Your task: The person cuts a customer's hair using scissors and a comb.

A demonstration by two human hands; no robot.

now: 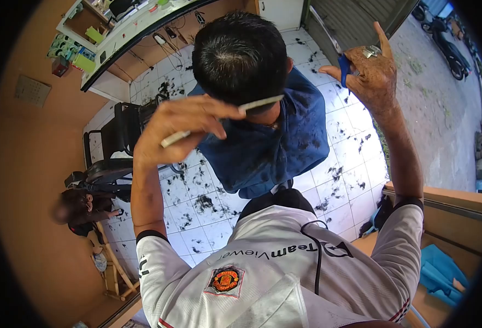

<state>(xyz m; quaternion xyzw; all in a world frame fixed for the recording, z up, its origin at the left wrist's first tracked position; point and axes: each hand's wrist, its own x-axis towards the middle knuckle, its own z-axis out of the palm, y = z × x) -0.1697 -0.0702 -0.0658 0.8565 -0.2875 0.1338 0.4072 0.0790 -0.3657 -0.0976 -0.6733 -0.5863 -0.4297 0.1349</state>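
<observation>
A seated person with short dark hair [238,52] is in front of me, wrapped in a dark blue cape [263,158] scattered with hair clippings. My left hand [183,128] is closed around a pale comb [262,103], beside the back of the person's head. The comb's far end reaches across the nape, and its other end sticks out below my palm. Raised to the right of the head, apart from it, my right hand [369,76] grips a pair of scissors with a blue handle [344,70]. The scissor blades [325,30] point up and left.
Black chairs [110,164] stand along the left wall, with another person [85,208] low beside them. A counter [137,35] with cords and small items runs across the upper left. Cut hair dots the white tiled floor [203,218]. A doorway opens outside at right, where a motorcycle [448,49] stands.
</observation>
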